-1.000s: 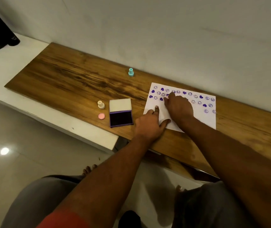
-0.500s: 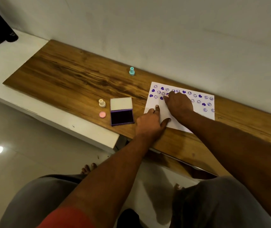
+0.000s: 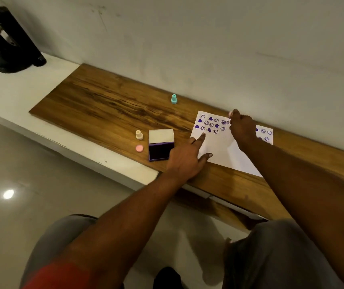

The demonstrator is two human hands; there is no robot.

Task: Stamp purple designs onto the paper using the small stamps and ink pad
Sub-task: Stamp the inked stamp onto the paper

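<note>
A white paper (image 3: 221,149) lies on the wooden board (image 3: 108,109), its far part covered with purple hearts and smiley prints. My left hand (image 3: 187,157) rests flat on the paper's near left corner, fingers spread. My right hand (image 3: 242,126) hovers over the paper's far edge, fingers pinched on a small pinkish stamp (image 3: 230,114) that barely shows at the fingertips. The ink pad (image 3: 160,151) sits open left of the paper, its lid raised. A cream stamp (image 3: 139,134) and a pink cap (image 3: 139,148) stand left of the pad. A teal stamp (image 3: 174,99) stands farther back.
The board lies on a white ledge (image 3: 20,97) against a pale wall. A dark vase-like object (image 3: 12,42) stands at the ledge's far left. Below the ledge is a glossy tiled floor (image 3: 20,195); my knees in grey shorts fill the bottom of the view.
My right hand has lifted off the left part of the paper and moved right and back toward its far edge. More prints show now. My left hand has stayed on the paper.
</note>
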